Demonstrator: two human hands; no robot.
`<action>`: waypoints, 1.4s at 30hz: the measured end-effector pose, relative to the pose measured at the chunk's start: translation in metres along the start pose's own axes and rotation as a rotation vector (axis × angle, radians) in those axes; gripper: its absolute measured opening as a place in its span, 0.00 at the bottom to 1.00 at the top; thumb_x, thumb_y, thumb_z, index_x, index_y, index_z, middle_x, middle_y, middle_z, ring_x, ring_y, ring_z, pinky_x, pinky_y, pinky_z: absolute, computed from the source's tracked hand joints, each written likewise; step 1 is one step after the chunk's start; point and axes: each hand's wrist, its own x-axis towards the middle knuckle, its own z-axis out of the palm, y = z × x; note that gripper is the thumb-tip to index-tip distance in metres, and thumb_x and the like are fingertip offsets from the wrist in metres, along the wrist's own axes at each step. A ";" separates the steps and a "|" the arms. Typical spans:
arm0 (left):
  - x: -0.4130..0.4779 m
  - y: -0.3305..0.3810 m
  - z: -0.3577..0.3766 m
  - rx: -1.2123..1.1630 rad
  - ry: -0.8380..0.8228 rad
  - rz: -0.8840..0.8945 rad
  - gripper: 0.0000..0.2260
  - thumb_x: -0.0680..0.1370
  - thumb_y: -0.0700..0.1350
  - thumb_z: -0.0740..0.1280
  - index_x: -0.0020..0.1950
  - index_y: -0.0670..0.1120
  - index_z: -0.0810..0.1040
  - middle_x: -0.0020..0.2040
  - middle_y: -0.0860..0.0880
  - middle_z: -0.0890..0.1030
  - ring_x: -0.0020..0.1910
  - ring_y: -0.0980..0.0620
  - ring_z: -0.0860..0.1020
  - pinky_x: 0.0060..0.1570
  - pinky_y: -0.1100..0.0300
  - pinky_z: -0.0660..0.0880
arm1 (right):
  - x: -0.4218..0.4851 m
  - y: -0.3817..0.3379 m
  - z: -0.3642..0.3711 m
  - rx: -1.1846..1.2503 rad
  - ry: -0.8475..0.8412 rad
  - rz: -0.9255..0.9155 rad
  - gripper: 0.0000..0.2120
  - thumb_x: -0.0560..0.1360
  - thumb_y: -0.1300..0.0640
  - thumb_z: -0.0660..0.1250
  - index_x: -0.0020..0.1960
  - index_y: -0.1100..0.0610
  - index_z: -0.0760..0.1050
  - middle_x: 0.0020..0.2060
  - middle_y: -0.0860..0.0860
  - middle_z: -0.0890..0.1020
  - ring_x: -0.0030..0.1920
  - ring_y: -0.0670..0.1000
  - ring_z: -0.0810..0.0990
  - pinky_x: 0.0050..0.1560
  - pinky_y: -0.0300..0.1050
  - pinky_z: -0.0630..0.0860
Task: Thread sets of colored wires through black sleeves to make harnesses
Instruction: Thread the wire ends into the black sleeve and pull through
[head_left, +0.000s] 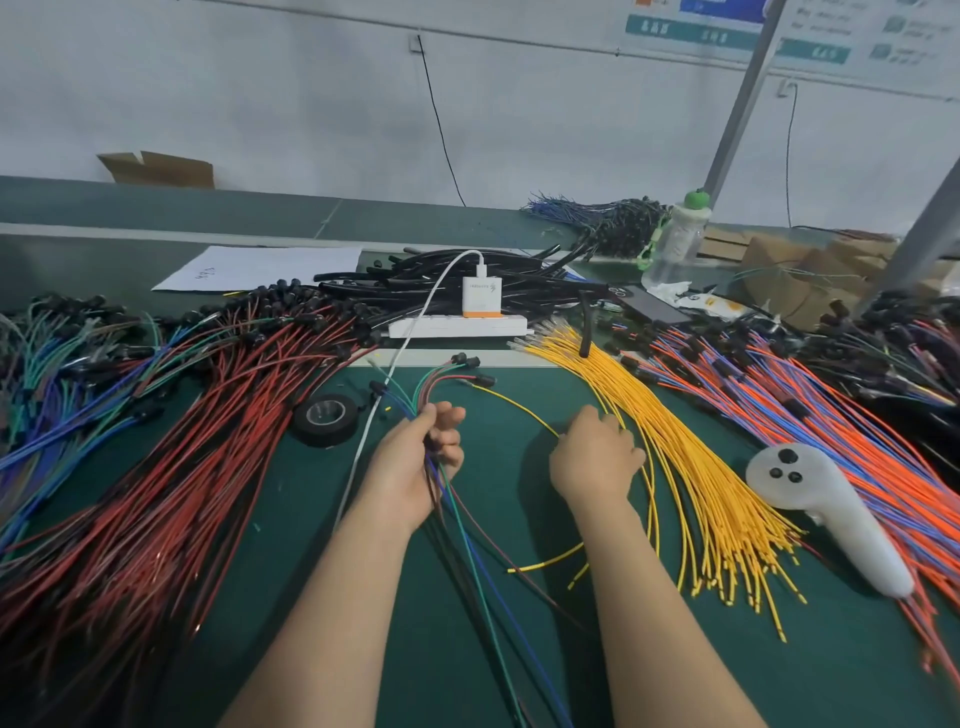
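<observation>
My left hand (421, 462) grips a small bundle of green, blue and red wires (470, 551) whose black-capped ends fan out above the fist. My right hand (595, 457) rests palm down at the left edge of the yellow wire pile (691, 467), its fingers curled onto a single yellow wire (524, 410) that arcs away to the upper left. A heap of black sleeves (415, 283) lies at the back of the table.
Red wires (171, 467) spread on the left, blue and green ones (47, 395) at the far left, orange and blue ones (831, 415) on the right. Black tape roll (325, 418), white power strip with charger (457, 325), white controller (826, 509), water bottle (675, 241).
</observation>
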 end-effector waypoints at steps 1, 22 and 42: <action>0.000 -0.001 0.001 0.022 0.005 0.007 0.10 0.82 0.41 0.57 0.45 0.40 0.74 0.31 0.47 0.81 0.21 0.60 0.68 0.21 0.70 0.65 | -0.001 -0.003 0.001 -0.019 0.001 -0.018 0.15 0.77 0.61 0.63 0.63 0.59 0.69 0.62 0.58 0.74 0.65 0.61 0.70 0.65 0.56 0.63; -0.005 -0.010 0.054 0.382 0.165 0.097 0.11 0.82 0.47 0.58 0.43 0.45 0.74 0.30 0.48 0.79 0.28 0.54 0.75 0.28 0.65 0.73 | -0.053 -0.029 -0.053 0.828 -0.192 -0.384 0.07 0.76 0.64 0.63 0.46 0.52 0.73 0.43 0.51 0.83 0.46 0.53 0.81 0.50 0.47 0.76; 0.024 -0.064 0.169 0.218 -0.238 -0.206 0.14 0.83 0.44 0.54 0.38 0.45 0.67 0.21 0.53 0.66 0.14 0.61 0.57 0.12 0.71 0.52 | 0.108 0.103 -0.040 -0.021 0.139 0.236 0.16 0.77 0.60 0.63 0.65 0.58 0.70 0.66 0.59 0.70 0.67 0.62 0.66 0.66 0.57 0.62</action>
